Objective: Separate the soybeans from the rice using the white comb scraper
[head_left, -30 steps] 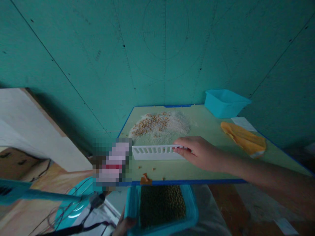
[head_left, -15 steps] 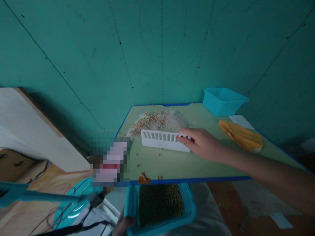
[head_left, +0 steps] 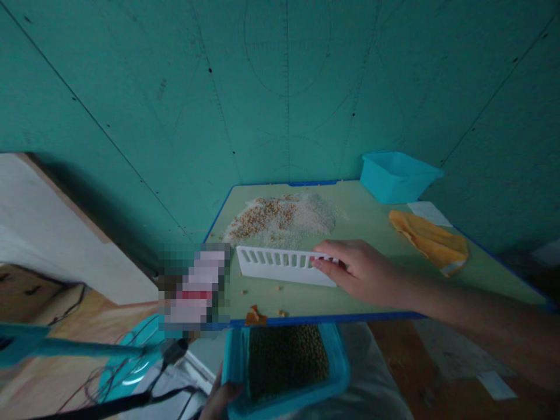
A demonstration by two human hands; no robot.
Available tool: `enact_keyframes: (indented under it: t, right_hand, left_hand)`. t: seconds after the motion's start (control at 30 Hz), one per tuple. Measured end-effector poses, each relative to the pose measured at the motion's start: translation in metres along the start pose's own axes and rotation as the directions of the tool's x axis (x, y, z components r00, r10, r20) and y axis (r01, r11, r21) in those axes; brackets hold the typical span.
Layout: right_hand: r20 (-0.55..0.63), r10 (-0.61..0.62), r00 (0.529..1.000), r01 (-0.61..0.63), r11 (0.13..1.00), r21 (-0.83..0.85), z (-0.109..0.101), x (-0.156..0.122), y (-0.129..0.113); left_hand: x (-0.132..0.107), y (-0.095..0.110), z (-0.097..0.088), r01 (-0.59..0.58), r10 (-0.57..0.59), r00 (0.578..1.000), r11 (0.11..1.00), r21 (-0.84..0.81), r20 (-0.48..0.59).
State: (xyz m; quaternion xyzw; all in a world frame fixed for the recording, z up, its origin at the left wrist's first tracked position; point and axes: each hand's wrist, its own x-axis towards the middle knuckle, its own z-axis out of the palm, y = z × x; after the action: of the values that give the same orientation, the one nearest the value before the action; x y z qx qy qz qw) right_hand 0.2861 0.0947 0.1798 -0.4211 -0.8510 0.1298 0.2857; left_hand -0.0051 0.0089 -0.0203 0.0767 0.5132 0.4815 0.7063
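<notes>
My right hand [head_left: 356, 269] grips the right end of a white slotted plastic divider [head_left: 280, 267], fingers wrapped round its upper edge. The divider stands on its long side across the pale green tabletop [head_left: 367, 233]. Just beyond it lies a heap of white grains [head_left: 312, 213] mixed with tan beans [head_left: 262, 216]. Low in the view, my left hand [head_left: 223, 399] is closed on the left rim of a blue plastic basin [head_left: 341, 367], below the table's front edge. Dark green and tan beans [head_left: 284, 361] fill this basin. Part of my left hand is out of view.
An empty-looking blue bin [head_left: 396, 178] stands at the back right, near a white paper [head_left: 429, 213] and a yellow cloth [head_left: 429, 240]. Some stray beans [head_left: 282, 313] and an orange scrap [head_left: 255, 316] lie near the front edge. A blurred-out object [head_left: 196, 289] is at the left corner.
My right hand has drawn the divider toward the table's front edge and slightly left, away from the heap. My left hand and the basin have hardly moved.
</notes>
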Motion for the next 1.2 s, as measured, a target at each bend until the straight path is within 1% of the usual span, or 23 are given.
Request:
enact_keyframes:
  t: [0.07,0.17,0.23,0.37,0.5,0.6,0.67,0.73,0.83,0.9,1.03,1.2]
  right_hand:
    - [-0.010,0.030,0.999,-0.030,0.999,0.010,0.000,0.002,0.002]
    - [-0.015,0.067,0.998,-0.067,0.998,0.013,0.002,0.009,0.004]
    - [-0.001,0.071,0.997,-0.071,0.997,0.008,0.005,0.015,0.005]
    - [0.020,0.042,0.999,-0.042,0.999,-0.007,0.011,0.026,0.003]
    - [0.027,-0.005,1.000,0.006,1.000,-0.019,0.018,0.035,0.000]
    - [0.043,-0.058,0.997,0.058,0.998,-0.006,0.021,0.038,-0.004]
    - [0.056,-0.085,0.995,0.086,0.996,-0.001,0.021,0.038,-0.006]
    - [0.067,-0.111,0.992,0.111,0.994,0.008,0.021,0.036,-0.008]
    - [0.075,-0.144,0.987,0.143,0.990,0.020,0.020,0.032,-0.011]
    - [0.079,-0.158,0.984,0.157,0.987,0.020,0.020,0.028,-0.012]
    - [0.092,-0.153,0.984,0.151,0.988,0.033,0.018,0.021,-0.013]
    - [0.063,-0.114,0.991,0.111,0.993,0.050,0.017,0.019,-0.014]
  left_hand:
    - [-0.003,0.002,0.003,0.015,-0.015,1.000,1.000,0.013,-0.001]
    - [-0.009,0.004,0.010,-0.005,0.005,1.000,1.000,-0.008,0.021]
    - [-0.014,0.005,0.016,-0.009,0.010,0.999,0.999,-0.031,0.035]
    - [-0.022,0.007,0.022,0.002,0.000,0.999,0.999,-0.035,0.040]
    - [-0.025,0.008,0.021,0.020,-0.016,0.998,0.998,-0.059,0.054]
    - [-0.025,0.010,0.019,0.014,-0.005,0.995,0.996,-0.090,0.095]
    - [-0.026,0.011,0.020,-0.006,0.023,0.989,0.994,-0.110,0.144]
    - [-0.028,0.013,0.021,-0.018,0.040,0.986,0.991,-0.133,0.162]
    - [-0.033,0.016,0.025,-0.020,0.034,0.994,0.990,-0.136,0.105]
    - [-0.036,0.019,0.027,-0.009,0.020,0.996,0.992,-0.123,0.091]
    - [-0.038,0.022,0.027,0.015,-0.008,0.996,0.996,-0.086,0.091]
    - [-0.033,0.020,0.022,0.013,-0.002,0.993,0.995,-0.097,0.116]
